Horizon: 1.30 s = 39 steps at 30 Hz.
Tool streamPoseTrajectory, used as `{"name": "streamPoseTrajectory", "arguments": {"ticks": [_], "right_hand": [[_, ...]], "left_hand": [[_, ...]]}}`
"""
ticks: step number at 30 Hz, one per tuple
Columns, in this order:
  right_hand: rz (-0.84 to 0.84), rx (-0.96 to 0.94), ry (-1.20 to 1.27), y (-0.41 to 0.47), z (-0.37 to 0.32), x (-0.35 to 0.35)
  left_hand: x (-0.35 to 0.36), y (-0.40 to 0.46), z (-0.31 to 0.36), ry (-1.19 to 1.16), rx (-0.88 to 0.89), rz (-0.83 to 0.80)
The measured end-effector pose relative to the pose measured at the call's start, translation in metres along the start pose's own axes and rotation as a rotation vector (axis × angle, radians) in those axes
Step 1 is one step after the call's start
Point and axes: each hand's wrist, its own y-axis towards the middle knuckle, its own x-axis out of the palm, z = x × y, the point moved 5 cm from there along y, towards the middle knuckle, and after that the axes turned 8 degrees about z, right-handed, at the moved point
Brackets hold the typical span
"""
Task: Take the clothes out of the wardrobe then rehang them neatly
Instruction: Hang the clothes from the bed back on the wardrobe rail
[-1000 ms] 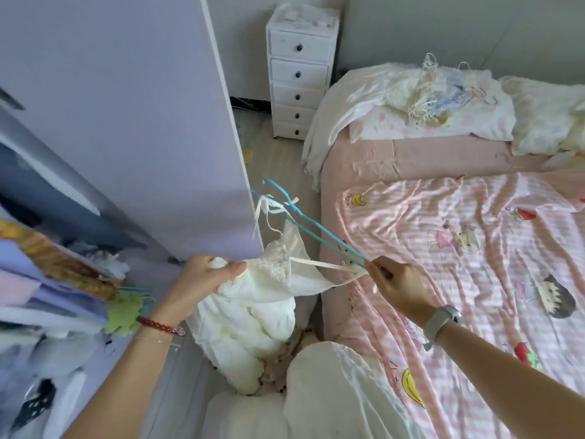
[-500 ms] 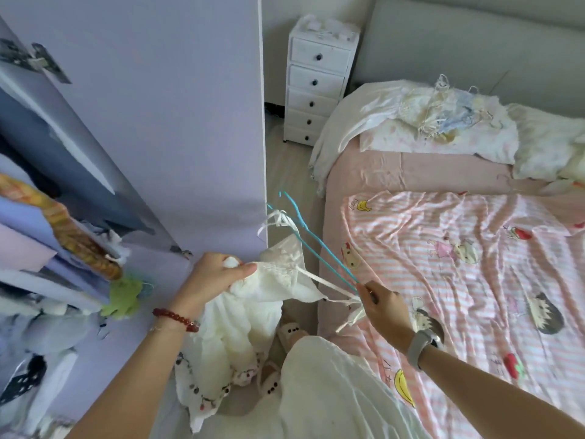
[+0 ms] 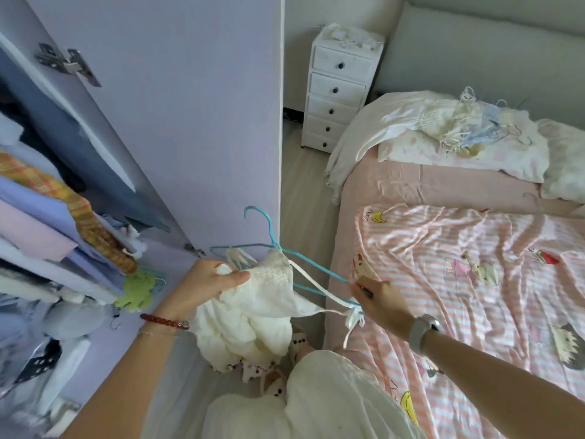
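A white strappy dress [image 3: 253, 312] hangs on a blue wire hanger [image 3: 269, 236] between my hands, in front of the open wardrobe door [image 3: 190, 122]. My left hand [image 3: 205, 286] grips the bunched top of the dress at its left side. My right hand [image 3: 376, 296] pinches the hanger's right end together with the dress's white strap [image 3: 319, 285]. The skirt of the dress droops toward the floor. Inside the wardrobe [image 3: 38, 217] at the left, several clothes hang close together.
A bed [image 3: 474, 264] with a pink striped cartoon sheet fills the right side, with a heap of clothes and hangers [image 3: 468, 125] on its pillow. A white drawer unit [image 3: 338, 90] stands by the far wall. The narrow floor strip holds patterned slippers [image 3: 275, 375].
The hanger has swung more upright, its hook now pointing up by the door edge. My hands have drawn a little further apart, stretching the strap. The camera has tilted toward the wardrobe.
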Motion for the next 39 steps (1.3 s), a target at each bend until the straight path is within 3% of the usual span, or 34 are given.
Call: {"name": "streamPoseTrajectory", "arguments": {"ticks": [10, 18, 24, 31, 39], "right_hand": [[-0.084, -0.220, 0.240, 0.104, -0.121, 0.060], [-0.283, -0.582, 0.525, 0.142, -0.251, 0.094], [-0.370, -0.728, 0.731, 0.130, -0.347, 0.116], [-0.517, -0.789, 0.850, 0.083, -0.463, 0.141], [-0.704, -0.629, 0.946, 0.009, -0.574, 0.178]], "left_hand": [[-0.110, -0.031, -0.032, -0.103, -0.230, 0.430], [-0.201, -0.113, -0.041, -0.385, -0.328, 0.958], [-0.242, -0.185, -0.050, -0.435, -0.304, 1.361], [-0.298, -0.253, -0.072, -0.529, -0.287, 1.763], [-0.372, -0.299, -0.110, -0.466, -0.294, 1.994]]}}
